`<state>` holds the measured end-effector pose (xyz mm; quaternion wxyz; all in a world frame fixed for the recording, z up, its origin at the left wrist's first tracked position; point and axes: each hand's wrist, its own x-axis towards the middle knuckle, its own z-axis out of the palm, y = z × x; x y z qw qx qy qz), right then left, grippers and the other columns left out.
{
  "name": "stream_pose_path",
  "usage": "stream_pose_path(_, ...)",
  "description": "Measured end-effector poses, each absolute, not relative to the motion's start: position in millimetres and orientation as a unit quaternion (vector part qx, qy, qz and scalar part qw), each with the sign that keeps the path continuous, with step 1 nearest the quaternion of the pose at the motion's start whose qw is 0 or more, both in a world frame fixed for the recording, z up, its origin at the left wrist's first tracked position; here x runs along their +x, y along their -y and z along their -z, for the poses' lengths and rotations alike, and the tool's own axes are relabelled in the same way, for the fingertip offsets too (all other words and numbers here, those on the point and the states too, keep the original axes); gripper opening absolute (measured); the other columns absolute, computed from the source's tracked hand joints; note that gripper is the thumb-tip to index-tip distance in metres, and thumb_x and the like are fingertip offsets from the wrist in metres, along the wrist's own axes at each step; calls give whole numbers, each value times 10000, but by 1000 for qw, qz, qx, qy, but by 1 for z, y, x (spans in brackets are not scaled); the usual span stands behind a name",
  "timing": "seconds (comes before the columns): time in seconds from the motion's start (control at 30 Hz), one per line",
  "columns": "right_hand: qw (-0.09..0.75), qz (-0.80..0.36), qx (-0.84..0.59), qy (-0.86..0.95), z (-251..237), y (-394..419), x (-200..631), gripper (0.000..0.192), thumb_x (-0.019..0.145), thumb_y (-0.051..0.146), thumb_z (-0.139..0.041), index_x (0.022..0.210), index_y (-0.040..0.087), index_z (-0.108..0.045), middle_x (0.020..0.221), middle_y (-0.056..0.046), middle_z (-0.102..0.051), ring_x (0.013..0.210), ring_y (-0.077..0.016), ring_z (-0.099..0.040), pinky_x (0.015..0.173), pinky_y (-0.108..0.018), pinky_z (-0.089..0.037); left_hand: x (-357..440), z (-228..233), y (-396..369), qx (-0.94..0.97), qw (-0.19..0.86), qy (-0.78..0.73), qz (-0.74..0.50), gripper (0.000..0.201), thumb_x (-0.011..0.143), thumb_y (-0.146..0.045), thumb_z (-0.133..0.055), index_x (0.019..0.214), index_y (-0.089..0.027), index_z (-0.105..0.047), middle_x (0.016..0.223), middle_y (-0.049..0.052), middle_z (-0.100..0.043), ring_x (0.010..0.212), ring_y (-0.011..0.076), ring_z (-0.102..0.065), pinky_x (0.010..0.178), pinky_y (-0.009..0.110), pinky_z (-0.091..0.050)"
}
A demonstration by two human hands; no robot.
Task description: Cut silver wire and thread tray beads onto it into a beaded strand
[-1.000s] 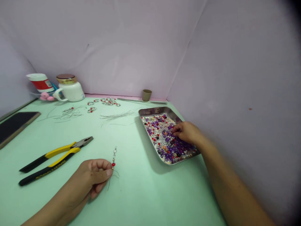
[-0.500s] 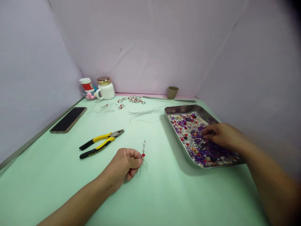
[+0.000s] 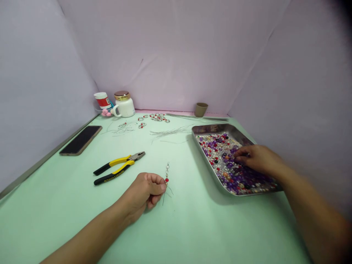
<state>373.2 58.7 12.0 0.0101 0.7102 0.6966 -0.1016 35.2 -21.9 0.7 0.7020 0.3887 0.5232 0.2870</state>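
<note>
My left hand (image 3: 145, 191) rests on the green table and pinches a thin wire (image 3: 166, 176) threaded with a red bead and pale beads, which stick up past my fingertips. My right hand (image 3: 257, 158) lies in a metal tray (image 3: 206, 129) filled with purple, red, white and black beads (image 3: 220, 150), fingertips down among them. Whether a bead is pinched between those fingers is hidden.
Yellow-handled pliers (image 3: 118, 167) lie left of my left hand. A phone (image 3: 80, 139) sits by the left wall. At the back are a white mug (image 3: 124, 105), a red-and-white tub (image 3: 102, 100), a small brown cup (image 3: 201, 109), loose wires (image 3: 170, 131) and finished bead pieces (image 3: 157, 117).
The view swung left a second ago, bringing the phone and left wall in. Since then my right hand has shifted slightly in the tray; my left hand keeps hold of the beaded wire.
</note>
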Motion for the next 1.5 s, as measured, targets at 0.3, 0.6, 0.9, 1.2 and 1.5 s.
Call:
stream_pose_path(0.3, 17, 107, 713, -692, -9, -60, 376, 205, 722, 189, -523, 856, 196, -678, 923, -62, -678, 825, -224, -603, 689, -269, -416, 35, -2, 21, 383, 711, -511, -293, 143, 640, -164, -565, 530, -154, -476, 362, -56, -388, 357, 43, -255, 367, 199, -156)
stream_pose_path(0.6, 2, 107, 713, -693, -9, -59, 375, 208, 724, 186, -518, 861, 183, -676, 937, -71, -673, 842, -233, -597, 713, -283, -416, 35, -2, 22, 383, 712, -513, -289, 123, 635, -173, -570, 553, -156, -479, 379, -57, -383, 357, 44, -251, 363, 201, -143)
stream_pose_path(0.9, -2, 105, 702, -704, -4, -62, 380, 215, 729, 190, -502, 858, 185, -674, 925, -75, -676, 820, -230, -602, 687, -279, -409, 34, 1, 22, 380, 714, -510, -292, 126, 630, -168, -575, 551, -156, -477, 402, -56, -392, 362, 41, -255, 359, 196, -152)
stream_pose_path(1.2, -52, 33, 743, -667, -14, -56, 378, 203, 704, 213, -503, 812, 186, -673, 828, -71, -679, 715, -192, -593, 598, -241, -378, 36, 3, 20, 386, 709, -526, -269, 198, 674, -273, -578, 559, -160, -463, 366, -71, -343, 347, 30, -188, 353, 173, -110)
stream_pose_path(1.5, -113, 56, 722, -680, -20, -51, 373, 202, 705, 208, -517, 836, 210, -671, 780, -17, -680, 674, -147, -578, 566, -207, -379, 29, 20, 15, 357, 723, -536, -250, 240, 596, -370, -675, 585, -162, -555, 332, -59, -361, 317, 18, -195, 344, 158, -109)
